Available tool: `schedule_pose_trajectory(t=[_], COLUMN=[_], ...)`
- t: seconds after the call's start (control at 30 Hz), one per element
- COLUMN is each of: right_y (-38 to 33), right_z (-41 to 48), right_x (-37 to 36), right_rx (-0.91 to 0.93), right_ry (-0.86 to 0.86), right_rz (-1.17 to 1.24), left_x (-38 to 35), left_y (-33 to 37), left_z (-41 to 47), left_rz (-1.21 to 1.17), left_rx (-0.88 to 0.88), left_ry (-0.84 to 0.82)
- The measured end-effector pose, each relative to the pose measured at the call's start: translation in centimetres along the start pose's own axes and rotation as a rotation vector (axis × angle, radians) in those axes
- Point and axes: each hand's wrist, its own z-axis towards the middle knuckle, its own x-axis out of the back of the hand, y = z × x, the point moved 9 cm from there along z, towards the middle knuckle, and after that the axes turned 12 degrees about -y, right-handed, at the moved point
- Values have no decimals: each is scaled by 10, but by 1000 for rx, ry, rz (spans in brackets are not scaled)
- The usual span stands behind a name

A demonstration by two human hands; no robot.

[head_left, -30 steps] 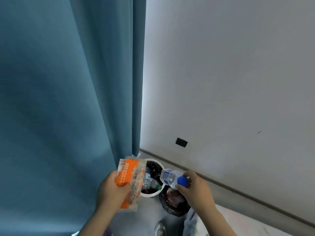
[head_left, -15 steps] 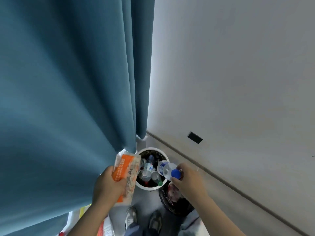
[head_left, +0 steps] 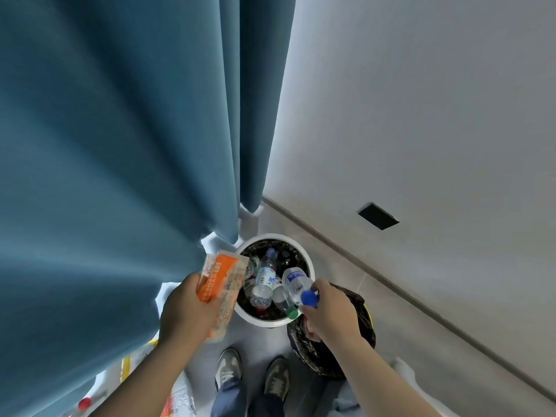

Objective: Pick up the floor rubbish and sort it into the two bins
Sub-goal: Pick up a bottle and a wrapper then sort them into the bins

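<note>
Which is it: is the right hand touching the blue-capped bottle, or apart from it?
Touching. In the head view the fingers of the right hand pinch the bottle at its blue cap, over the white bin.

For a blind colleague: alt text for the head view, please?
The right hand holds a blue-capped bottle over a white bin of bottles; the left hand grips an orange wrapper. A black-bagged bin sits alongside, by a teal curtain.

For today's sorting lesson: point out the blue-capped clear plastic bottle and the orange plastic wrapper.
blue-capped clear plastic bottle (head_left: 297, 285), head view, on its body.
orange plastic wrapper (head_left: 218, 278), head view, on its printed face.
</note>
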Motion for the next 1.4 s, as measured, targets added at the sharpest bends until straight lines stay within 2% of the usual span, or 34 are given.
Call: schedule_pose_trajectory(t=[0.43,0.63,0.93,1.13,1.3,1.4], right_y=[14,15,38,57,79,80], right_z=[109,133,137,111,83,66], right_x=[-87,-112,-144,-133,-125,-111], right_rx=[-6,-6,-35,-13,-8,66], right_ry=[-43,-64,-195,-130,-142,-164], right_rz=[-115,-181,-184,67,619,888], left_x=[-58,-71,-86,-105,-138,-164], left_y=[-44,-46,-36,-19,-2,8], left_z=[82,95,101,92,81,71], left_rz=[35,40,56,46,37,26], left_rx=[8,3,-25,-45,-42,-52], left_ry=[-44,-62,-101,-176,-317,-423])
